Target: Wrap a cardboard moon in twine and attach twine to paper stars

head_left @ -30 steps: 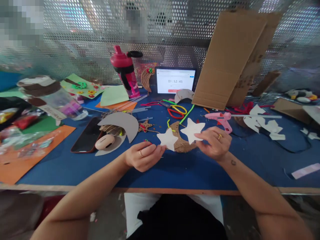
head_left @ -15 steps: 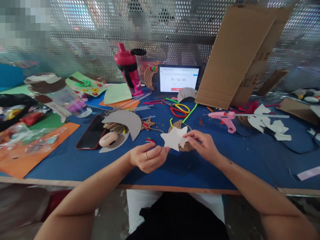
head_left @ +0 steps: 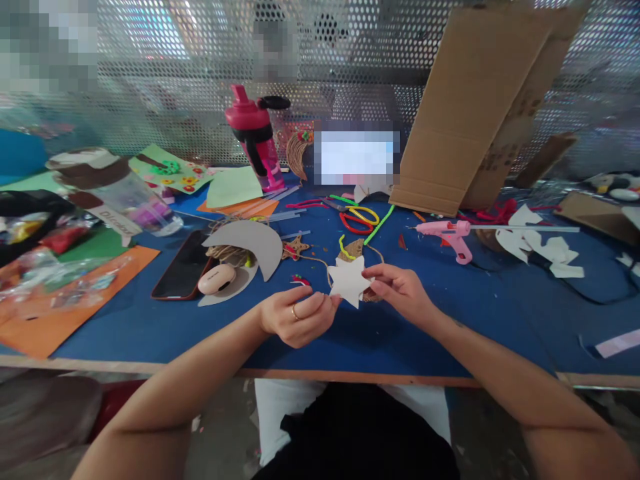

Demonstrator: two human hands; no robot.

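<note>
Left hand (head_left: 295, 319) and right hand (head_left: 400, 292) pinch a white paper star (head_left: 349, 280) from both sides, holding it flat above the twine moon (head_left: 351, 251).

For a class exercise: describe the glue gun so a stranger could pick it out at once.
On the blue table, find the leaning cardboard. Below it lies the glue gun, nozzle pointing left. It is pink, with a long stick running out to its right.
</note>
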